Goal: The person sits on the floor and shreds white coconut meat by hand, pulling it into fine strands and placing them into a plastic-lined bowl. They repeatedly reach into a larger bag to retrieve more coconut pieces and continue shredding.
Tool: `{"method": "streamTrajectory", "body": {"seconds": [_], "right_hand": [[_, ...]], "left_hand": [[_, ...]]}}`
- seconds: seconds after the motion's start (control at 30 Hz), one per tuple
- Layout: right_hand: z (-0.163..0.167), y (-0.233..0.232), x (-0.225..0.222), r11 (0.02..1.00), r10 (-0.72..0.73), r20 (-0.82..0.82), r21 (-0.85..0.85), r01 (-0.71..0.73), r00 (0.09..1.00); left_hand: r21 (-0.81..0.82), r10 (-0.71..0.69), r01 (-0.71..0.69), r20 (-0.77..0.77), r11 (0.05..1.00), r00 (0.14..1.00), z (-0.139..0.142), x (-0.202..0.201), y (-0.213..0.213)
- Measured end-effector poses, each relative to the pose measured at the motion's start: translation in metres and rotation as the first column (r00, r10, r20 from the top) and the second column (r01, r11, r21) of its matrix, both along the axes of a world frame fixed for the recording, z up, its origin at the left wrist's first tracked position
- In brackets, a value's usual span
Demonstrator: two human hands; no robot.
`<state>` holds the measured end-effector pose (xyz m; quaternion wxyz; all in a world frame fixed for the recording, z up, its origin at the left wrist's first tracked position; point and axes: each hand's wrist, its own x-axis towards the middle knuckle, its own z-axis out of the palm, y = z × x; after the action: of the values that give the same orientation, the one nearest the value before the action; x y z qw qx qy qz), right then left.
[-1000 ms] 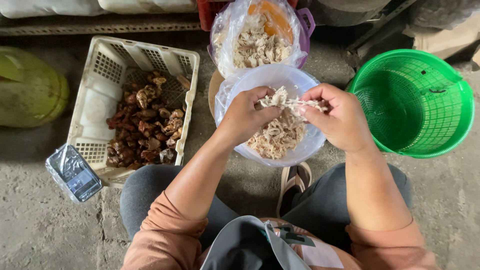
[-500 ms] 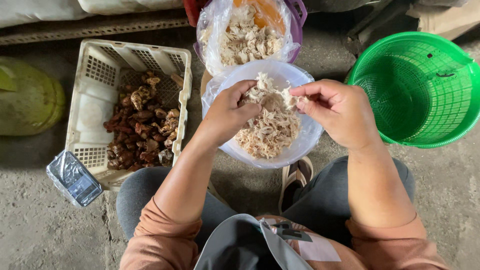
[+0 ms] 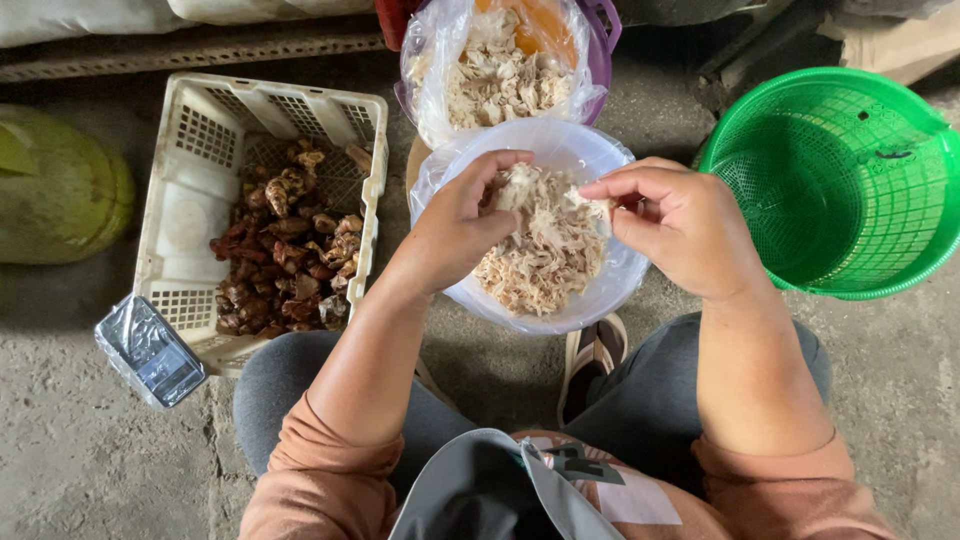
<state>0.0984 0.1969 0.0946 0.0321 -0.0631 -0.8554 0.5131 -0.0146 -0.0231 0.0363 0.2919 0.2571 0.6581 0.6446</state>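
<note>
A white bowl lined with clear plastic (image 3: pixel 600 300) sits on the concrete floor in front of me, filled with pale shredded pieces (image 3: pixel 540 265). My left hand (image 3: pixel 455 225) and my right hand (image 3: pixel 680 225) meet over the bowl. Between their fingertips they pinch a clump of the shredded stuff (image 3: pixel 545 195). Beyond the bowl stands a purple container (image 3: pixel 603 55) lined with a plastic bag and heaped with the same pale pieces.
A white plastic crate (image 3: pixel 200 140) with brown knobbly roots (image 3: pixel 285 255) lies at left. A green mesh basket (image 3: pixel 850 180) stands at right, a yellow-green round object (image 3: pixel 55 190) at far left. A foil-wrapped packet (image 3: pixel 150 350) rests by the crate. A sandal (image 3: pixel 592 360) shows between my knees.
Both hands have come lower over the bowl and closer together, still pulling at the pale clump. The camera has shifted slightly.
</note>
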Motion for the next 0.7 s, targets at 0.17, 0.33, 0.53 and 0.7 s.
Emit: {"method": "streamTrajectory", "body": {"seconds": [0.17,0.33,0.53,0.7], "right_hand": [[-0.002,-0.001,0.003,0.997,-0.065,-0.023,-0.051,0.064,0.998],[-0.008,-0.001,0.002,0.994,-0.085,-0.048,0.071,0.088,0.995],[0.0,-0.016,-0.001,0.99,-0.01,-0.091,0.14,0.023,0.996],[-0.003,-0.043,-0.009,0.924,0.209,-0.331,0.374,-0.076,0.92]], "left_hand": [[0.031,0.016,-0.021,0.159,0.999,0.987,-0.006,-0.005,0.004],[0.189,-0.038,-0.033,0.357,0.982,0.933,-0.005,-0.005,0.002],[0.285,-0.126,-0.042,0.544,0.958,0.829,-0.002,-0.004,0.003],[0.305,-0.106,-0.129,0.647,0.944,0.755,-0.013,-0.002,0.013]]}}
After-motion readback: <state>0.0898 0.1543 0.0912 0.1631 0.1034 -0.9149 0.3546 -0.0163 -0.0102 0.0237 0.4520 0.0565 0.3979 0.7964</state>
